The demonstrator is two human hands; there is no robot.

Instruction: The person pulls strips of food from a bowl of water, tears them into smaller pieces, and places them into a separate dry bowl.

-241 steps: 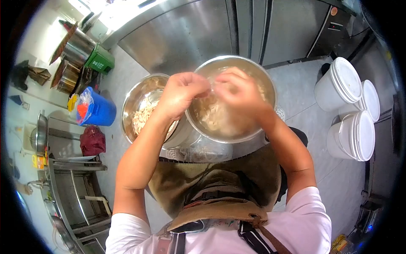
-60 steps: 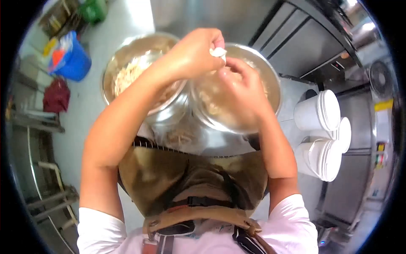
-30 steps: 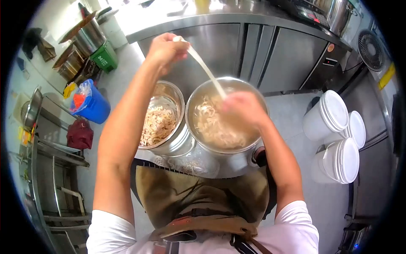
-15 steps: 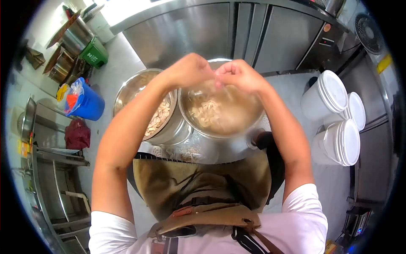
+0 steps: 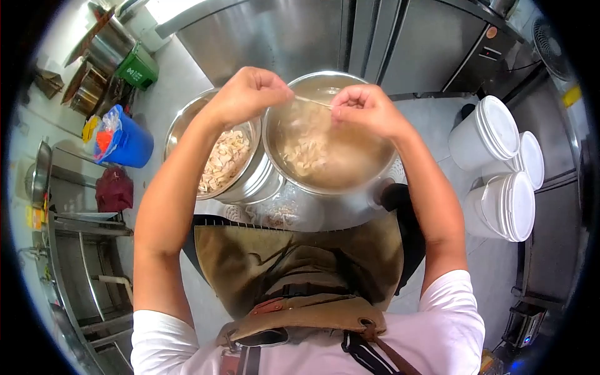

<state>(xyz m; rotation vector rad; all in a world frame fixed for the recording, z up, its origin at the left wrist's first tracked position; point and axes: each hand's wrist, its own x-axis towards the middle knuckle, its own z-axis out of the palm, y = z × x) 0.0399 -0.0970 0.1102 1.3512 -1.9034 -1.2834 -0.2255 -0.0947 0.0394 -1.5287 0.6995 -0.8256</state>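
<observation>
Pinched between the fingertips of my left hand (image 5: 250,95) is one end of a thin pale strip (image 5: 314,102). The thumb and fingers of my right hand (image 5: 367,112) grip its other end, so it stretches across the gap between both hands. Below it sits a wide steel bowl (image 5: 275,164) of cloudy water, with a heap of pale, thin pieces (image 5: 306,154) in the liquid toward its left side. Partly under my left forearm, a second steel bowl (image 5: 255,128) holds many similar pale cut pieces (image 5: 226,155).
Under the left bowl stands a white bucket (image 5: 259,184). White lidded buckets (image 5: 500,205) are on the floor at right. A blue bin (image 5: 131,142) and a green bin (image 5: 137,67) stand at left. Steel cabinets (image 5: 262,40) run along the far side.
My hands have moved apart from nearly touching, the left one going left and up, the right one slightly right. The pale strip now shows stretched between them.
</observation>
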